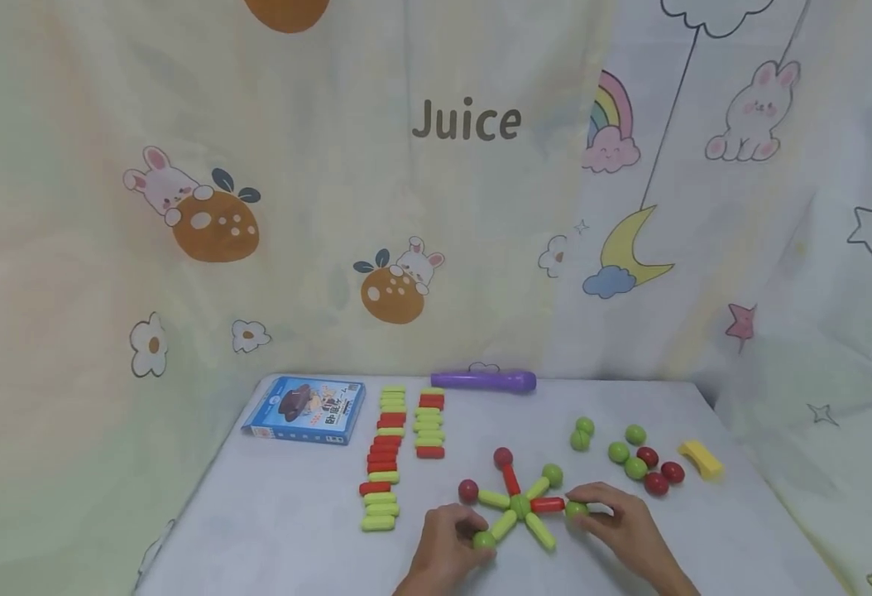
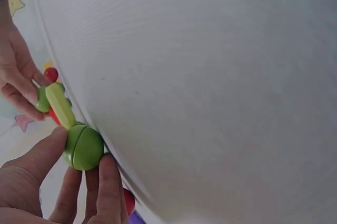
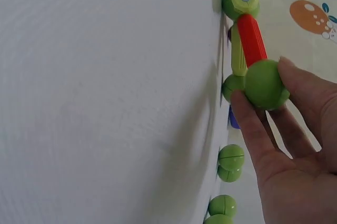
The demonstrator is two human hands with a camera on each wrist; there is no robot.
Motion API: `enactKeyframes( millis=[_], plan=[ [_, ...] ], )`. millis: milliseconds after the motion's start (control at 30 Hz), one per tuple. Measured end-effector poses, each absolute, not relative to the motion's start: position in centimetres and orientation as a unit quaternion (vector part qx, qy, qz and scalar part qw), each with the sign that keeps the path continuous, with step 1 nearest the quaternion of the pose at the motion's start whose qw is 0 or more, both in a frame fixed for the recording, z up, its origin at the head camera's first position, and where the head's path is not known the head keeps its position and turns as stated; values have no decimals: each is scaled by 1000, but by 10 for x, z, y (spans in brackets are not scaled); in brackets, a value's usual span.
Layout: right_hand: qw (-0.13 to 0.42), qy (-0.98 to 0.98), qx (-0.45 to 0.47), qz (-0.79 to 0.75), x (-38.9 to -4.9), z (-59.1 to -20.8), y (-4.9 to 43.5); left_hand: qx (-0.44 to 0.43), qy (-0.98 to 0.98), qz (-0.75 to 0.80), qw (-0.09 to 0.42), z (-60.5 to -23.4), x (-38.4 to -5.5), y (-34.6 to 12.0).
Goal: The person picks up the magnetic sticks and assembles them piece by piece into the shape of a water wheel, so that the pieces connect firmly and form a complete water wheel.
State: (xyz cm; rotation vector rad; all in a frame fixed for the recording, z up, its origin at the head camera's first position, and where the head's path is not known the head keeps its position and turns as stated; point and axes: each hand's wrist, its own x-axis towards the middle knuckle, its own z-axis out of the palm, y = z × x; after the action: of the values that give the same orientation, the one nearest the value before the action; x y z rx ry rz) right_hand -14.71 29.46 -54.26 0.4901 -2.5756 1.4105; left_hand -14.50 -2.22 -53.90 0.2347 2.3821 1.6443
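Observation:
On the white table lies a star of toy building rods around a green centre ball (image 1: 520,506). Two of its rods are red and the others light green; several carry a ball at the outer end. My left hand (image 1: 447,546) grips the green ball (image 2: 84,148) at the star's near-left tip, thumb on one side and fingers on the other. With the right hand (image 1: 622,530) I pinch another green ball (image 3: 265,84) at the outer end of the right-pointing red rod (image 3: 251,39). A light green rod (image 1: 540,531) pointing toward me has a bare end.
Two columns of loose red and light green rods (image 1: 382,458) lie to the left, beside a blue picture box (image 1: 305,410). A purple stick-like object (image 1: 484,381) is at the back. Loose green and red balls (image 1: 656,483) and a yellow block (image 1: 700,459) sit at right.

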Motion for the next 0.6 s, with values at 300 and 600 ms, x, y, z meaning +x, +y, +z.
enactKeyframes(
  millis=[300,600],
  plan=[
    [94,-856,171,479,-149,-545,283,81,837,533,96,-538,-146,-29],
    [96,-861,203,456,-154,-546,274,74,847,520,77,-537,-151,-39]
  ],
)
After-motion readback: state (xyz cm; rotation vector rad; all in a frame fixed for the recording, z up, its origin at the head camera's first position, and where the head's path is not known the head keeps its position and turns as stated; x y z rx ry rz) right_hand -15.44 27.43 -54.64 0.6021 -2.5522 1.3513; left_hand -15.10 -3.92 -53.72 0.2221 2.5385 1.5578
